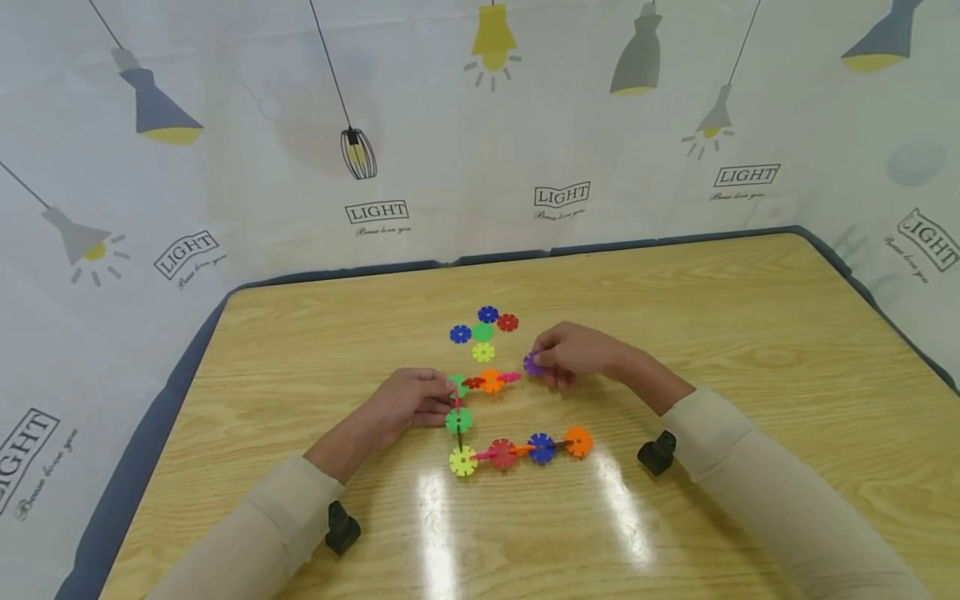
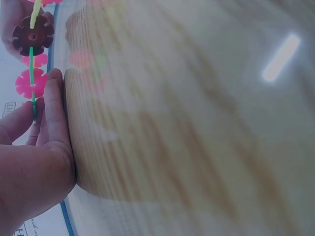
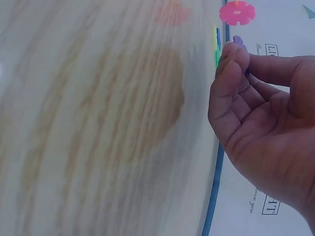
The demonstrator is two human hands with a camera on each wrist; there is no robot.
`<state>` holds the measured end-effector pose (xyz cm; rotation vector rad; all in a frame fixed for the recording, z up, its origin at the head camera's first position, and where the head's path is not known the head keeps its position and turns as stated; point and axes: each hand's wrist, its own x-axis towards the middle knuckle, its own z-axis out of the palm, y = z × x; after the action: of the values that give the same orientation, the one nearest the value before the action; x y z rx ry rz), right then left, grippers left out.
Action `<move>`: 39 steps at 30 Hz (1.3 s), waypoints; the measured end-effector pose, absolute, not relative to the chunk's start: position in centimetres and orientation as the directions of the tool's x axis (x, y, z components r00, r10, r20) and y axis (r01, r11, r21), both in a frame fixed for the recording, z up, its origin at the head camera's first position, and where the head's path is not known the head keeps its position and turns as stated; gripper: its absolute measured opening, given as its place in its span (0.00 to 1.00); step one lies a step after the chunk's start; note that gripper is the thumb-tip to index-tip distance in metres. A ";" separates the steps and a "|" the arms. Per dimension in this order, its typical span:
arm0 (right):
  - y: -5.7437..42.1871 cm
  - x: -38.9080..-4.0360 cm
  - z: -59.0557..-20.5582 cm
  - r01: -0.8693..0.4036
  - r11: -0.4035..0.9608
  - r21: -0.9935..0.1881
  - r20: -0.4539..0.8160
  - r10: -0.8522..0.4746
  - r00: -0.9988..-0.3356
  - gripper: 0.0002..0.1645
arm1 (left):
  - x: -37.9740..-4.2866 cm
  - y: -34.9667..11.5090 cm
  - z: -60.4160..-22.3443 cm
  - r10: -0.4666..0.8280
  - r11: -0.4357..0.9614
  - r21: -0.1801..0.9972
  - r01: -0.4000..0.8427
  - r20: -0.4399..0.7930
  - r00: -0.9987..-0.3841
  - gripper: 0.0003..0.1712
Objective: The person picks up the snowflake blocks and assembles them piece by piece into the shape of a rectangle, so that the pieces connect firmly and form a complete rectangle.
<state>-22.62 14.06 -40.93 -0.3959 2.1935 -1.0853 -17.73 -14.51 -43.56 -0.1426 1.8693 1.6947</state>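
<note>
With 12 o'clock at the table's far edge, the right hand (image 1: 573, 354) pinches a purple notched disc (image 1: 531, 363) between thumb and fingertips, at about 3 o'clock of the pink disc (image 1: 511, 377) ending the chain's far arm and seemingly just apart from it. The left hand (image 1: 408, 404) pinches the green corner disc (image 1: 458, 384) of the interlocking-disc chain (image 1: 459, 420), which lies mid-table in a C open towards 3 o'clock. Joining purple to pink looks like the step in hand; it would go best with the two discs kept crosswise, slot facing slot, and pushed straight towards 9 o'clock without twisting. A left grip nearer the pink disc would probably brace better, since the links between may flex or pop loose. Five loose discs, among them a yellow one (image 1: 483, 352) and a red one (image 1: 507, 322), lie towards 12 o'clock of the chain. The wood-grain table (image 1: 750, 333) is glossy, with bright streaks of reflected light towards 6 o'clock, so light pieces might slide if nudged. Beyond it, from 9 round to 3 o'clock, hangs a white backdrop (image 1: 450, 133) printed with lamps and the word LIGHT.
</note>
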 end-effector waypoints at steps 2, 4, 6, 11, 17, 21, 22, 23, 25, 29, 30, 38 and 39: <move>14.1 -22.4 -40.8 0.023 0.607 -0.794 -0.428 -0.532 -0.731 0.13 | -17.7 -14.5 -43.6 0.309 0.176 0.869 -0.463 -0.496 -0.812 0.11; 14.1 -22.2 -40.7 0.025 0.609 -0.793 -0.436 -0.539 -0.721 0.13 | -17.8 -14.5 -43.6 0.307 0.176 0.868 -0.465 -0.497 -0.812 0.11; 14.1 -22.0 -40.7 0.028 0.607 -0.794 -0.443 -0.547 -0.711 0.13 | -17.8 -14.5 -43.6 0.305 0.177 0.868 -0.465 -0.497 -0.812 0.11; 13.9 -21.7 -40.7 0.014 0.593 -0.805 -0.433 -0.571 -0.697 0.12 | -17.9 -14.5 -43.7 0.313 0.175 0.871 -0.460 -0.492 -0.812 0.11; 13.5 -21.7 -40.9 0.017 0.576 -0.817 -0.424 -0.582 -0.694 0.13 | -17.8 -14.5 -43.6 0.311 0.163 0.871 -0.462 -0.490 -0.814 0.09; 13.3 -21.7 -41.1 0.030 0.563 -0.826 -0.418 -0.575 -0.703 0.13 | -17.8 -14.6 -43.5 0.314 0.153 0.873 -0.463 -0.487 -0.815 0.09; 13.3 -21.7 -41.2 0.033 0.559 -0.828 -0.417 -0.575 -0.704 0.13 | -17.8 -14.6 -43.5 0.315 0.154 0.873 -0.462 -0.487 -0.815 0.09; 13.2 -21.7 -41.3 0.040 0.555 -0.831 -0.417 -0.573 -0.706 0.12 | -17.7 -14.6 -43.5 0.317 0.156 0.874 -0.460 -0.486 -0.815 0.10; 13.1 -21.7 -41.3 0.051 0.547 -0.836 -0.416 -0.570 -0.709 0.12 | -17.7 -14.6 -43.5 0.314 0.159 0.871 -0.464 -0.491 -0.813 0.11; 13.0 -21.8 -41.5 0.078 0.529 -0.845 -0.414 -0.556 -0.721 0.12 | -17.6 -14.7 -43.5 0.315 0.170 0.872 -0.460 -0.490 -0.813 0.11; 13.0 -21.8 -41.5 0.085 0.523 -0.848 -0.413 -0.553 -0.724 0.13 | -17.6 -14.7 -43.5 0.312 0.170 0.871 -0.461 -0.492 -0.813 0.11; 13.1 -21.9 -41.9 0.115 0.489 -0.864 -0.408 -0.549 -0.729 0.12 | -17.8 -14.5 -43.6 0.287 0.157 0.864 -0.479 -0.504 -0.815 0.09; 13.1 -21.9 -41.9 0.115 0.488 -0.865 -0.407 -0.550 -0.729 0.12 | -17.8 -14.5 -43.6 0.286 0.156 0.864 -0.478 -0.503 -0.816 0.09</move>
<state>-21.89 13.05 -41.88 -0.3569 2.0602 -1.2663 -17.75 -14.45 -43.55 -0.1825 1.8627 1.7186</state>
